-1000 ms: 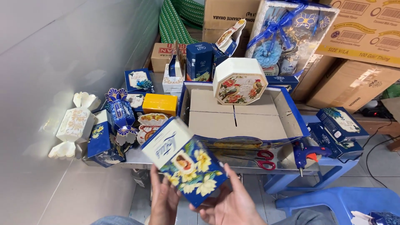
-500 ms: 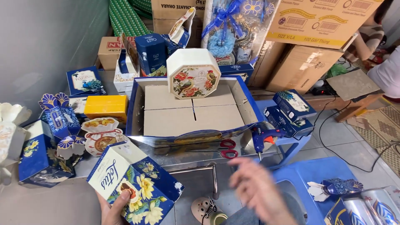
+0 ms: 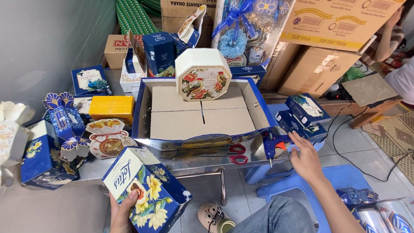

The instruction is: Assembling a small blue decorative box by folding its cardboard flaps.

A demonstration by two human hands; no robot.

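We see an octagonal floral tin [image 3: 202,75] standing in an open cardboard tray [image 3: 200,116], red scissors [image 3: 235,154] before it, a yellow box [image 3: 111,108] at left

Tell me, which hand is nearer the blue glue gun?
Right. The right hand reaches beside the glue gun; the left hand holds a flowered box far off.

glossy printed cardboard flower box [image 3: 148,190], matt brown cardboard tray [image 3: 200,114], shiny metal table [image 3: 189,157].
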